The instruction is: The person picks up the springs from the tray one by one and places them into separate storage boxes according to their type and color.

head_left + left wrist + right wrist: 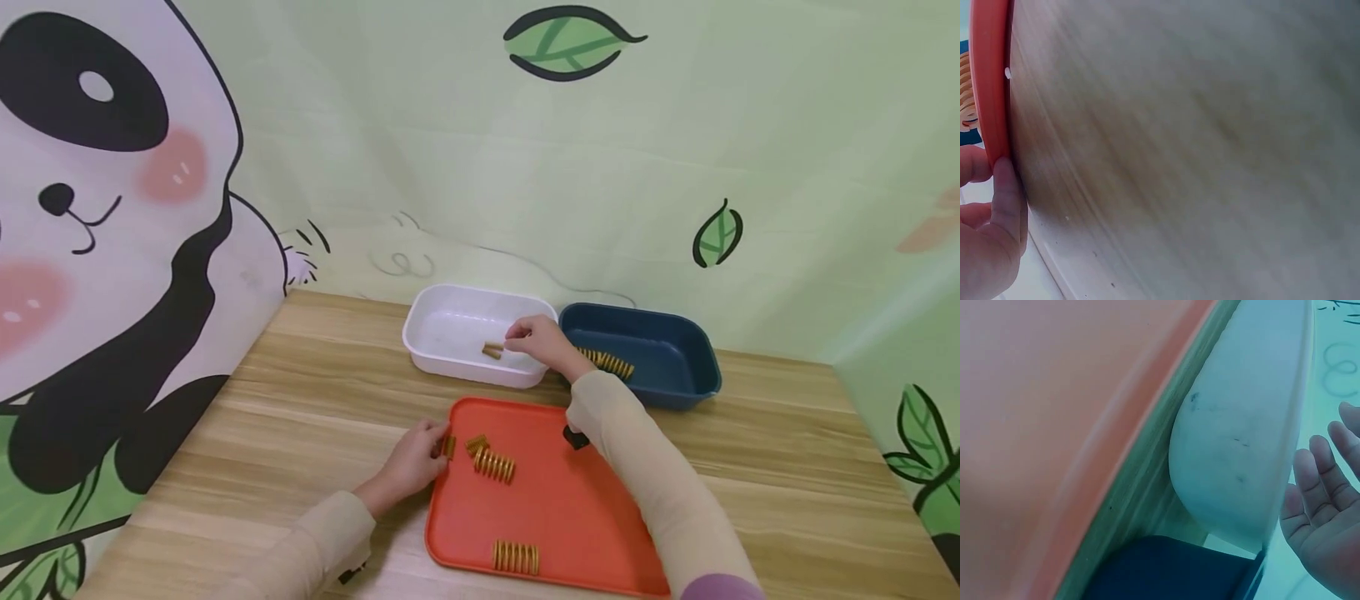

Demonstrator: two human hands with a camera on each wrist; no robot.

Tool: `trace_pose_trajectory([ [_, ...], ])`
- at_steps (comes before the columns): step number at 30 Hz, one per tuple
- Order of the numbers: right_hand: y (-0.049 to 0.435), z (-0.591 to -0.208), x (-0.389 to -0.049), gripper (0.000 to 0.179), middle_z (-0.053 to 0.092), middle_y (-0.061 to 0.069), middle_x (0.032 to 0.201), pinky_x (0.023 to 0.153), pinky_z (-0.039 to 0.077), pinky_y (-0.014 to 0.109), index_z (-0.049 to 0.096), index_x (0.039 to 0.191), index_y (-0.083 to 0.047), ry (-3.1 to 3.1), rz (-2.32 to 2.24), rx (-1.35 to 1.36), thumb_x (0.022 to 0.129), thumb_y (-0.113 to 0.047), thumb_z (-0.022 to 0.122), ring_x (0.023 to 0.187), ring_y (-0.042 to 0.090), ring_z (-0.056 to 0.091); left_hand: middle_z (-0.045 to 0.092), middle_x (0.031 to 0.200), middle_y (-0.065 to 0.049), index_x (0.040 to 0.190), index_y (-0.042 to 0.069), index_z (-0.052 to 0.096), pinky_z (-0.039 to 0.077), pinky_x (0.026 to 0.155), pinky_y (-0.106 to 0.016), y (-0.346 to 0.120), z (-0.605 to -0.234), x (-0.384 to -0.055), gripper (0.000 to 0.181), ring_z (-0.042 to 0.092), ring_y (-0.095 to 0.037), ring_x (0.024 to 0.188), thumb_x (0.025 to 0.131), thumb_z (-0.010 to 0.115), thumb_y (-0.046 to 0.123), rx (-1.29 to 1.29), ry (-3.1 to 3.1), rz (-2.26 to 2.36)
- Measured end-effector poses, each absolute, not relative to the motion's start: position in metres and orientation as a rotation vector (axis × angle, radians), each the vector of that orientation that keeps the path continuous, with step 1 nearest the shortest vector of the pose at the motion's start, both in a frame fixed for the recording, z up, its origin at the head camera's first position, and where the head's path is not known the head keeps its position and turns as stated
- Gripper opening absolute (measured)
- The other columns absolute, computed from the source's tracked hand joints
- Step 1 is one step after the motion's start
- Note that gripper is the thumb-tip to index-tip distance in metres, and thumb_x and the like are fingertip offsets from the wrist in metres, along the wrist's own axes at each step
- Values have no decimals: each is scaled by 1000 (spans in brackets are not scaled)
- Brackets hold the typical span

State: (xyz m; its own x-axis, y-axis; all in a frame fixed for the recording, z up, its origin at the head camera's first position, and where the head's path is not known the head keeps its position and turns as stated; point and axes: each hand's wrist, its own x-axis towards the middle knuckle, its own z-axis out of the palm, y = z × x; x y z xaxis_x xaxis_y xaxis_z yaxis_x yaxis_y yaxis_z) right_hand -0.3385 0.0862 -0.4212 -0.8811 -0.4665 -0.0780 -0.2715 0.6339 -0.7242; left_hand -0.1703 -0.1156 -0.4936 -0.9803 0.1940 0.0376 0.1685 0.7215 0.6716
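Observation:
My left hand (411,462) pinches the left rim of a red tray (570,500), thumb and finger meeting at the edge (991,94). Right by its fingertips lies a small gold spring (448,447). Another small spring (477,444) and a larger coil spring (494,466) sit nearby on the tray. One more large spring (515,557) is near the front edge. My right hand (542,343) hovers over the white bin (442,321), fingers loosely bent, with nothing visible in them. Small springs (492,352) lie in that bin just left of its fingertips.
A dark blue bin (675,358) stands to the right of the white one, holding larger gold springs (617,365) under my right wrist. Both bins are at the back of the wooden table (330,367), close to a printed wall cloth (420,167).

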Motion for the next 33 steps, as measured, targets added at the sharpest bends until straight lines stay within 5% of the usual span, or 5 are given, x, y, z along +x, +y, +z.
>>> trace_pose_trajectory([
  [33,119,-402,-303,21,63,2,79,66,43,25,67,89,-7,2533,-1051,-839,80,-25,62,73,16,51,52,100,-16,121,-10,47,42,62,-25,-114,-492,-172,52,48,-17,74,72,61,-2,278,2865,1087],
])
